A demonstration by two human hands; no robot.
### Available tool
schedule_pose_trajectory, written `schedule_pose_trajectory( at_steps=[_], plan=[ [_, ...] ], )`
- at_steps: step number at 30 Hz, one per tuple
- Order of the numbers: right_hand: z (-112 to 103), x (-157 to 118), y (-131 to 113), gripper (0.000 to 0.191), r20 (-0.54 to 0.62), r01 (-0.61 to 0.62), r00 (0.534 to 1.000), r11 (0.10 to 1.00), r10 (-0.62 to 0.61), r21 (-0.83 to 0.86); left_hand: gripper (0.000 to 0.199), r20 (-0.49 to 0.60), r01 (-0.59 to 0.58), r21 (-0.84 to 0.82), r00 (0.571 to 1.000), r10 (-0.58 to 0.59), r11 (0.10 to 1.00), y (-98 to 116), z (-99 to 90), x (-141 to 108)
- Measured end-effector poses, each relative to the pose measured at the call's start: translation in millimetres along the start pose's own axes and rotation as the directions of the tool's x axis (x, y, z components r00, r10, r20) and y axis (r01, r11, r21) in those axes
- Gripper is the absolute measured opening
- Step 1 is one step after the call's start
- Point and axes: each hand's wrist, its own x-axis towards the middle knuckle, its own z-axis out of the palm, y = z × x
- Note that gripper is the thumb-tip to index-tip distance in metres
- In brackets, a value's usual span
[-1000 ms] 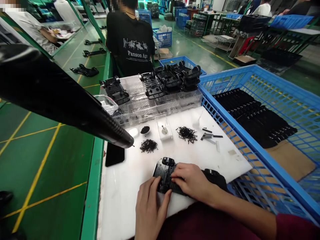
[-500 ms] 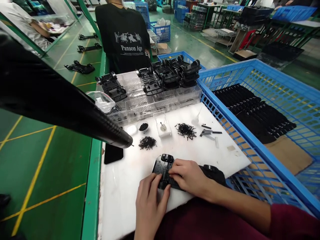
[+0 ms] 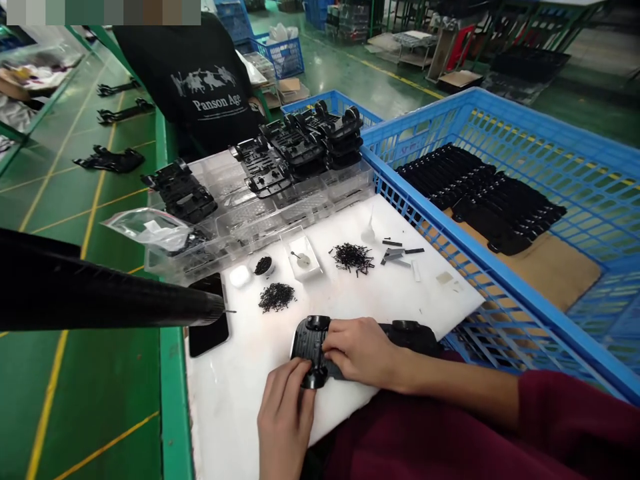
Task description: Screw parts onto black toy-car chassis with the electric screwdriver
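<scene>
A black toy car chassis (image 3: 306,341) with wheels lies at the white board's front edge, its right part reaching beyond my right hand. My left hand (image 3: 286,407) has its fingers closed on the chassis's near left wheel. My right hand (image 3: 360,350) rests over the middle of the chassis, fingers pinched together at its surface; anything small between them is hidden. Beyond the chassis lie a pile of small black screws (image 3: 277,297) and a pile of longer black parts (image 3: 353,258).
A black cylindrical tool (image 3: 200,307) juts in from the left above a phone (image 3: 210,337). Clear trays (image 3: 235,230) bearing more chassis stand at the back. A large blue crate (image 3: 450,247) is on the right. A person in black (image 3: 195,80) sits ahead.
The view has turned, shifting the board and crate leftward. The black tool appears lower and more level. My left hand has closed its fingers around the near wheel.
</scene>
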Motion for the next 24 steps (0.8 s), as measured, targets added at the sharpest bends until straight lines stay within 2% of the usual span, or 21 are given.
schedule_pose_trajectory(
  at_steps=[6,16,24],
  plan=[
    [-2,-1,-1,0.010,-0.016,0.009,1.000,1.000,-0.009,-0.008,0.025,-0.010,0.000,0.033,1.000,0.000,0.999,5,0.0,4],
    [-1,-1,2,0.009,-0.013,0.001,1.000,1.000,-0.001,-0.008,0.026,-0.077,0.074,0.055,0.995,-0.070,0.996,16,6.7,0],
    [-1,-4,1,0.015,-0.001,0.061,0.998,0.996,-0.061,-0.068,0.023,-0.086,0.113,0.061,0.990,-0.107,0.992,18,7.4,-1]
  ],
)
